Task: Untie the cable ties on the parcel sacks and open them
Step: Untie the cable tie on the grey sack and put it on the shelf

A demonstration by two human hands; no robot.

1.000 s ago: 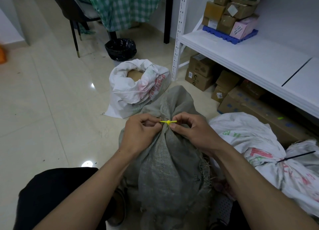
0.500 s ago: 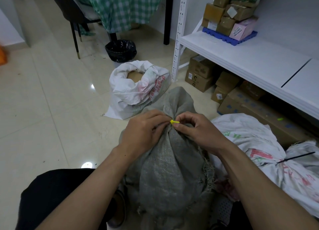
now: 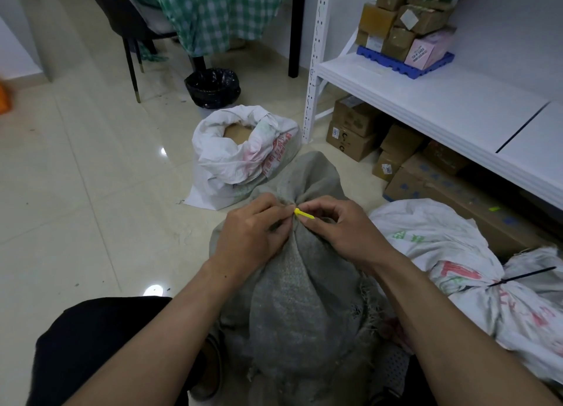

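A grey woven sack (image 3: 301, 293) stands between my knees, its neck bunched and bound by a yellow cable tie (image 3: 303, 214). My left hand (image 3: 253, 233) grips the gathered neck just left of the tie, fingers curled into the cloth. My right hand (image 3: 341, 232) pinches the tie's yellow tail between thumb and forefinger. To the right lies a white printed sack (image 3: 451, 253) tied with a black cable tie (image 3: 518, 277). Behind the grey sack sits a white sack (image 3: 243, 159) with its mouth open.
A white metal shelf (image 3: 426, 101) runs along the right, cardboard boxes (image 3: 359, 131) under it and parcels on a blue tray (image 3: 405, 64) on top. A black-lined bin (image 3: 213, 85), chair legs and a green checked cloth stand behind. Glossy tile floor spreads to the left.
The tie's tail, sticking out to both sides a second ago, now shows only on the right. My left hand has closed onto the sack's neck, and both hands sit slightly higher.
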